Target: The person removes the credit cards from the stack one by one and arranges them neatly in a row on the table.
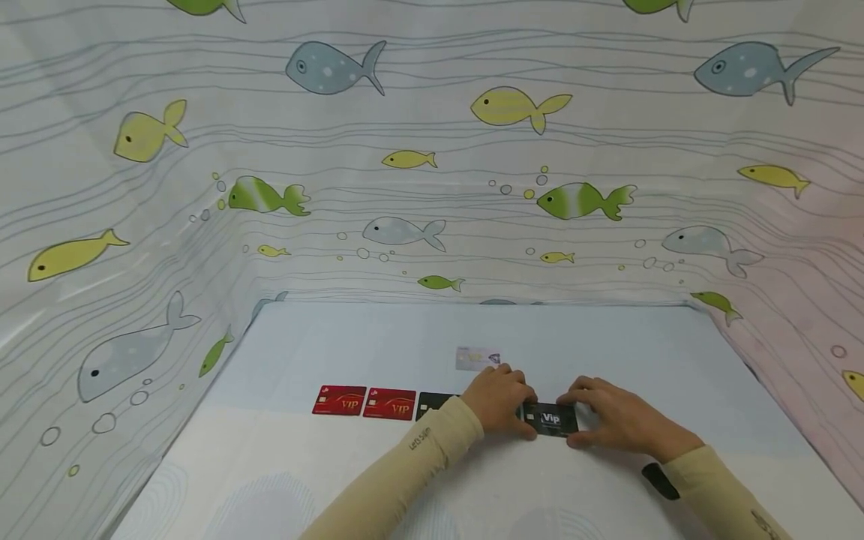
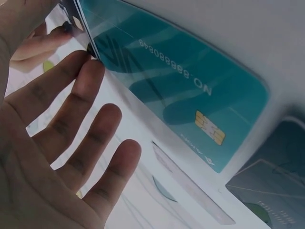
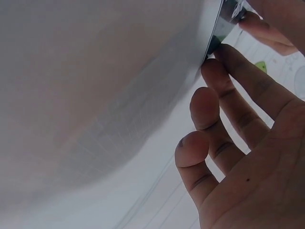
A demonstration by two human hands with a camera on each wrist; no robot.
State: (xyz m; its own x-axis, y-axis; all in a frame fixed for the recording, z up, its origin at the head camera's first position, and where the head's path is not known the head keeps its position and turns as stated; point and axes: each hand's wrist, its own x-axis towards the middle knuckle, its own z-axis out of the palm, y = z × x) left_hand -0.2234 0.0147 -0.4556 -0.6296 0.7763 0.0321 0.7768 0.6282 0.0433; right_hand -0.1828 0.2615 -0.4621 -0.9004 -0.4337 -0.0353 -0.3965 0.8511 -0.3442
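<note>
A black card marked "Vip" [image 1: 550,420] is held at its two short ends, tilted up from the white table. My left hand [image 1: 496,397] pinches its left end between thumb and fingertips. On the opposite end, the right hand [image 1: 610,412] grips it the same way, thumb at the lower corner. In the left wrist view a teal card with a gold chip [image 2: 181,90] lies flat beside the left fingers; the left hand hides it in the head view. Left of it lies a dark card [image 1: 432,403], partly covered by the left sleeve.
Two red VIP cards [image 1: 340,400] [image 1: 389,403] continue the row to the left. Behind the left hand lies a pale lilac card [image 1: 478,358]. Fish-patterned cloth [image 1: 405,195] walls the table [image 1: 364,337] at the back and sides.
</note>
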